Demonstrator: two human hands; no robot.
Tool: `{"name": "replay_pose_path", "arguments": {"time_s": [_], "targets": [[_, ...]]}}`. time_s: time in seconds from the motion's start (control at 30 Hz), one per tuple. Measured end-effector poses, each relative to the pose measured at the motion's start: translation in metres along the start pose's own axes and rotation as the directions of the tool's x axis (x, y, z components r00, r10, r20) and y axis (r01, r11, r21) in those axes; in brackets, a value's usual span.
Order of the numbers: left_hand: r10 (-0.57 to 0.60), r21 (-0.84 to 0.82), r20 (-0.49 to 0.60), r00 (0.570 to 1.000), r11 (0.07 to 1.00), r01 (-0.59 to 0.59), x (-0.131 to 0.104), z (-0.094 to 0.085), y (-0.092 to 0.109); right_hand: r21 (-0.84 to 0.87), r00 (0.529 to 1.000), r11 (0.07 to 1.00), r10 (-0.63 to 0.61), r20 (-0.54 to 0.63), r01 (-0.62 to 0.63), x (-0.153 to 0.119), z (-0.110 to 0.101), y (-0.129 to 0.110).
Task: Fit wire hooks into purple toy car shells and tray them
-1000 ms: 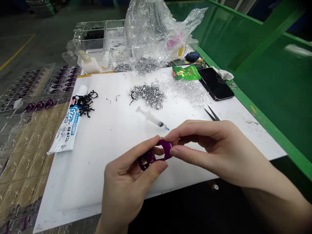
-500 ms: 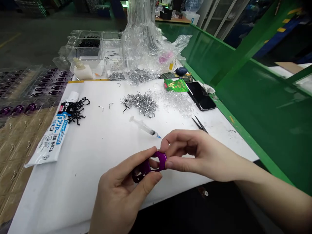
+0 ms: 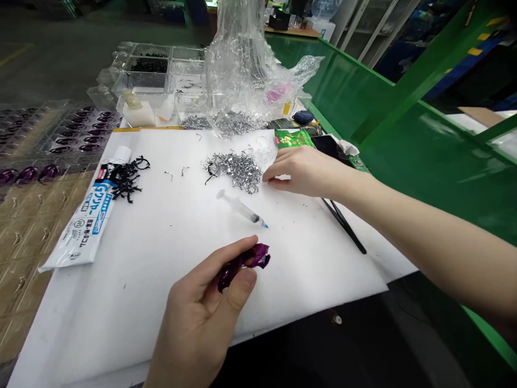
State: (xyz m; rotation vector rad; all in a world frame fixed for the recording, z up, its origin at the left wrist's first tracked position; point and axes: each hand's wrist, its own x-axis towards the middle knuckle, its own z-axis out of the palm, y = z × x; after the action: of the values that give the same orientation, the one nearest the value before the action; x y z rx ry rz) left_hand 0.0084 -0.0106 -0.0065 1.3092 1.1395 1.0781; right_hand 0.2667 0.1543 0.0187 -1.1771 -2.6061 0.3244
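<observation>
Between the thumb and fingers of my left hand (image 3: 210, 302) is a glossy purple part (image 3: 258, 255), held above the white foam sheet (image 3: 161, 302). My right hand (image 3: 301, 171) reaches to the right edge of a pile of small silvery pieces (image 3: 238, 170), its fingers bent and close together. Whether anything is between those fingertips is too small to tell. A syringe (image 3: 242, 209) with a blue tip lies between the two hands. Black tweezers (image 3: 345, 225) rest under my right forearm.
On the left lie a white and blue glue tube (image 3: 91, 221) and black curled pieces (image 3: 128, 179). Clear trays (image 3: 145, 81) and plastic film (image 3: 238, 59) stand at the back. A green packet (image 3: 293, 138) and a phone (image 3: 328, 144) are at the right rear. Trays of purple parts (image 3: 84, 134) sit far left.
My right hand has let go of the purple part and moved forward to the silvery pile. The purple part has turned in my left hand, which stays near the front.
</observation>
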Motion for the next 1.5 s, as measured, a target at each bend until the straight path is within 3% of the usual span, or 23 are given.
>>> {"name": "replay_pose_path", "arguments": {"time_s": [0.13, 0.2, 0.27, 0.33, 0.47, 0.6, 0.7, 0.87, 1.07, 1.17, 1.33, 1.5], "targets": [[0.001, -0.013, 0.007, 1.000, 1.000, -0.001, 0.000, -0.001, 0.002, 0.053, 0.998, 0.999, 0.012, -0.065, -0.008, 0.000, -0.002, -0.010], [-0.015, -0.057, -0.009, 1.000, 0.998, 0.015, -0.001, 0.000, 0.003, 0.237, 0.979, 0.969, 0.117, -0.166, -0.075, -0.007, -0.002, -0.024], [-0.028, -0.114, -0.020, 0.999, 0.993, 0.025, -0.002, 0.002, 0.004, 0.566, 0.928, 0.812, 0.309, -0.209, -0.143, -0.020, -0.003, -0.042], [-0.051, -0.168, -0.036, 0.998, 0.985, 0.045, -0.002, 0.004, 0.004, 0.829, 0.881, 0.539, 0.453, -0.137, -0.148, -0.036, -0.003, -0.063], [-0.073, -0.254, -0.074, 0.995, 0.966, 0.052, 0.001, 0.007, 0.002, 0.979, 0.865, 0.162, 0.501, 0.030, -0.128, -0.064, 0.003, -0.099], [-0.043, -0.243, -0.080, 0.996, 0.970, 0.022, 0.001, 0.007, 0.001, 0.998, 0.864, -0.055, 0.499, 0.061, -0.038, -0.078, 0.014, -0.119], [-0.031, -0.199, -0.086, 0.996, 0.980, 0.013, 0.000, 0.008, 0.002, 0.993, 0.876, -0.116, 0.478, 0.064, -0.009, -0.082, 0.023, -0.124], [0.033, -0.172, -0.068, 0.997, 0.984, -0.045, -0.001, 0.009, 0.001, 0.994, 0.874, -0.110, 0.484, 0.048, 0.006, -0.080, 0.030, -0.127], [0.062, -0.156, -0.078, 0.995, 0.985, -0.074, 0.000, 0.010, 0.002, 0.999, 0.829, 0.006, 0.558, 0.035, -0.046, -0.076, 0.025, -0.135], [0.053, -0.153, -0.078, 0.996, 0.986, -0.064, 0.000, 0.010, 0.003, 0.992, 0.817, 0.106, 0.577, -0.005, -0.068, -0.077, 0.024, -0.137], [0.046, -0.149, -0.069, 0.997, 0.987, -0.056, -0.001, 0.011, 0.005, 0.924, 0.806, 0.354, 0.584, -0.096, -0.146, -0.080, 0.019, -0.140], [-0.004, -0.220, -0.040, 0.999, 0.976, -0.005, -0.002, 0.012, 0.008, 0.838, 0.878, 0.515, 0.468, -0.100, -0.179, -0.084, 0.015, -0.135]]}}
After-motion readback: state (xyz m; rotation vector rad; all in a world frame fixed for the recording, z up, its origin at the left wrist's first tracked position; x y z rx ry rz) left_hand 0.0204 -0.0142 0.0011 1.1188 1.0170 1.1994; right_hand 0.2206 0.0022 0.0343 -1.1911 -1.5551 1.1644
